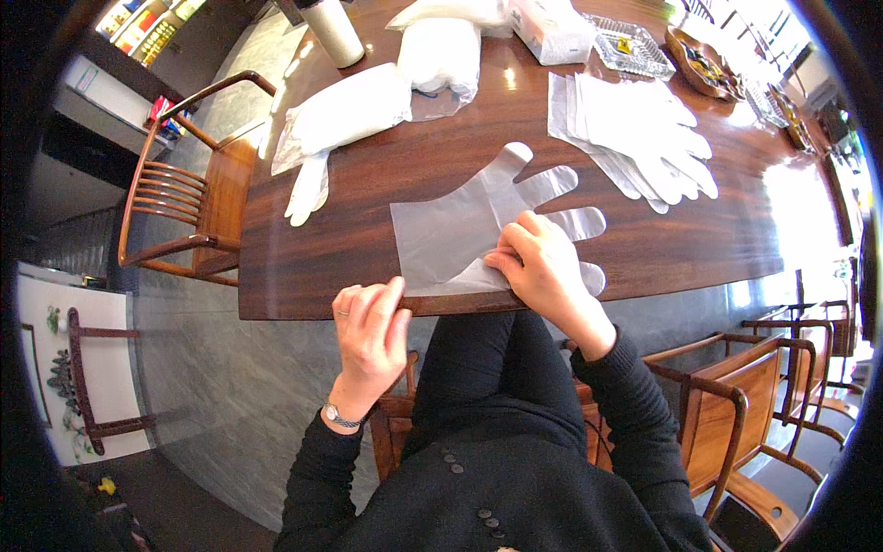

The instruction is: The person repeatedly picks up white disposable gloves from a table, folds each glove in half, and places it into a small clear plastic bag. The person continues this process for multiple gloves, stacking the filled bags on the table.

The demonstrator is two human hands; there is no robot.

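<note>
A clear disposable plastic glove (448,231) lies spread on the dark wooden table (359,248) before me, cuff to the left, fingers to the right. My right hand (541,259) is over its palm, thumb and index finger pinching the thin film; part of the glove is hidden under it. At the table's near edge, my left hand (369,328) has its fingertips by the cuff's near corner. Whether they grip the film, I cannot tell. Farther right rests a stack of similar gloves (628,131). A bagged pack of gloves (352,110) lies far left, one glove (308,186) sticking out of it.
Beyond are another white plastic-wrapped bundle (441,55), a white cylinder (331,31), a tissue pack (552,31), a glass ashtray (631,47) and a wooden tray (702,65) with small items. Wooden chairs stand left (172,186) and right (731,386).
</note>
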